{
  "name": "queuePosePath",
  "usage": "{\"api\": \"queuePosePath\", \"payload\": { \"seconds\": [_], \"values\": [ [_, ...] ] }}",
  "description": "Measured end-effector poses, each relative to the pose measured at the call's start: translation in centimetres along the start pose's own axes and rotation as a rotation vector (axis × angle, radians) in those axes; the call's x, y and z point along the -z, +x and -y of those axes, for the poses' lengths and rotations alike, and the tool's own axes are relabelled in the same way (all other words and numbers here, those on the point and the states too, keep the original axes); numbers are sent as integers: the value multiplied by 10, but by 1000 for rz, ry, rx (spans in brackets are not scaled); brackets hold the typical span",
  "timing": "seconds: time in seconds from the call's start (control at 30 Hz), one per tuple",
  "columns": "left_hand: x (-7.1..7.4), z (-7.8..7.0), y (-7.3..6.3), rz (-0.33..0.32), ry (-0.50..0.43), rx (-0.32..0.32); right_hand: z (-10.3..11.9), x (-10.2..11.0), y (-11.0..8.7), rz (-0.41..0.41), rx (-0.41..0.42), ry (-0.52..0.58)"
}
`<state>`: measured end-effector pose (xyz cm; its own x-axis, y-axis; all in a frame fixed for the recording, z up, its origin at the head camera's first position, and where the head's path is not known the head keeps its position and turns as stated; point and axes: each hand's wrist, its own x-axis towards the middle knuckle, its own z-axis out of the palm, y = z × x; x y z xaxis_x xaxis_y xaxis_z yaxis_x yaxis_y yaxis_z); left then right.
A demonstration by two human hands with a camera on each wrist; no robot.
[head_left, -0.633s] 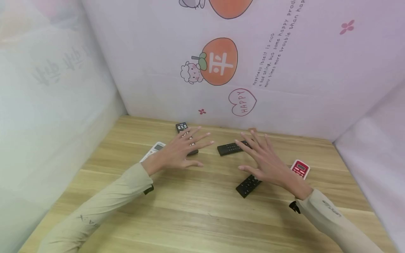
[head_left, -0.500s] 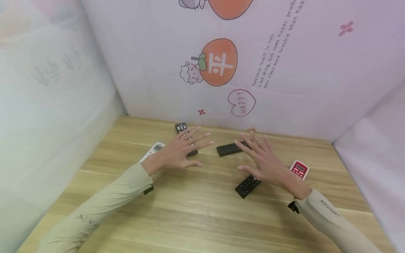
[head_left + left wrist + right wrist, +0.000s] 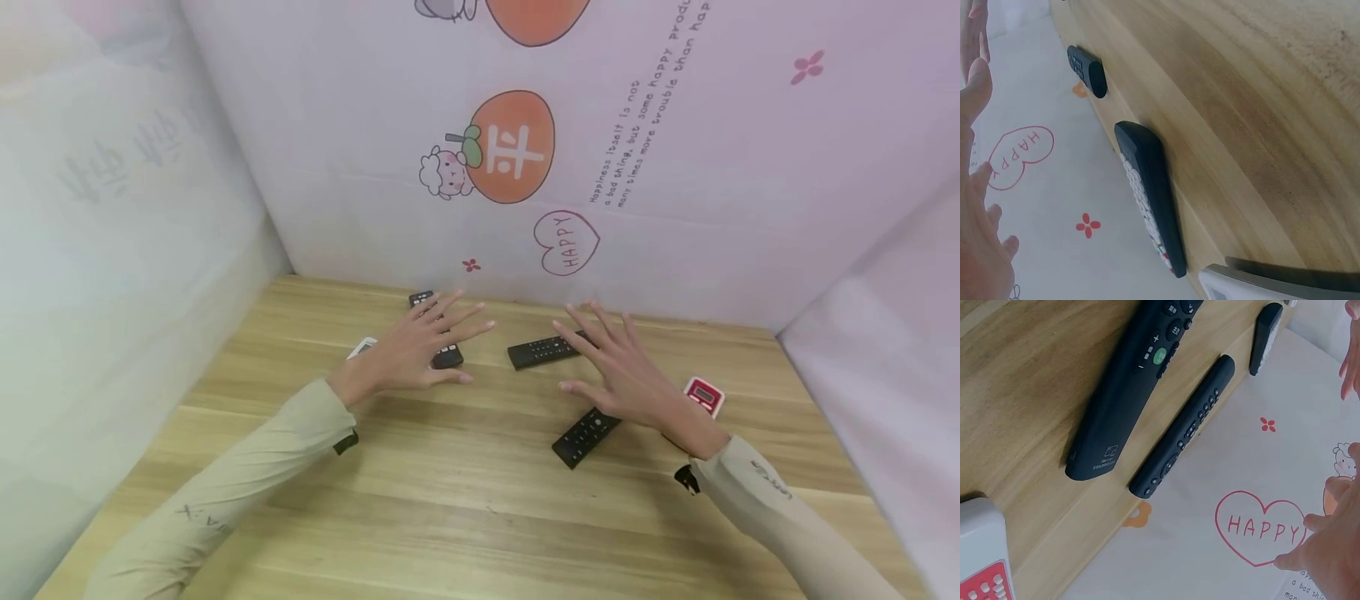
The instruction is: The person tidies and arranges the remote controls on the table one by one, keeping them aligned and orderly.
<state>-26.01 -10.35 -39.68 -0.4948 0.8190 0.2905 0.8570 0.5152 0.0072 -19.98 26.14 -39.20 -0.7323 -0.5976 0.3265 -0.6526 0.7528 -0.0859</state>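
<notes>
My left hand (image 3: pixel 412 346) hovers with spread fingers above a black remote control with white buttons (image 3: pixel 448 357), partly hiding it. Under the same wrist, only the top of a white remote control (image 3: pixel 363 345) shows. The right hand (image 3: pixel 630 371) is also spread, palm down and holding nothing. Beneath its thumb side lies a black remote control with a green button (image 3: pixel 1129 394), its far end covered in the head view. Just beyond the fingertips is a slim black remote control (image 3: pixel 543 351). A red and white remote control (image 3: pixel 704 395) sits beside the right wrist, partly covered.
The wooden table (image 3: pixel 450 517) ends at a white printed cloth (image 3: pixel 360 192) hanging along the back. Similar cloth (image 3: pixel 135 275) closes the left side, and more cloth (image 3: pixel 885 333) stands at the right.
The head view has shifted slightly. My left hand has moved a little away from me, uncovering more of the near end of the black remote control and hiding more of the white one.
</notes>
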Motion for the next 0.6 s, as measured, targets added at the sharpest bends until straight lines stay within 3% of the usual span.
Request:
{"api": "queuePosePath", "payload": {
  "seconds": [0.3,0.6],
  "values": [
    [2,5,-3,-32,-121,98,0,2,13,27,-36,-3],
    [8,18,-18,-83,-121,165,15,2,45,124,-46,14]
  ]
}}
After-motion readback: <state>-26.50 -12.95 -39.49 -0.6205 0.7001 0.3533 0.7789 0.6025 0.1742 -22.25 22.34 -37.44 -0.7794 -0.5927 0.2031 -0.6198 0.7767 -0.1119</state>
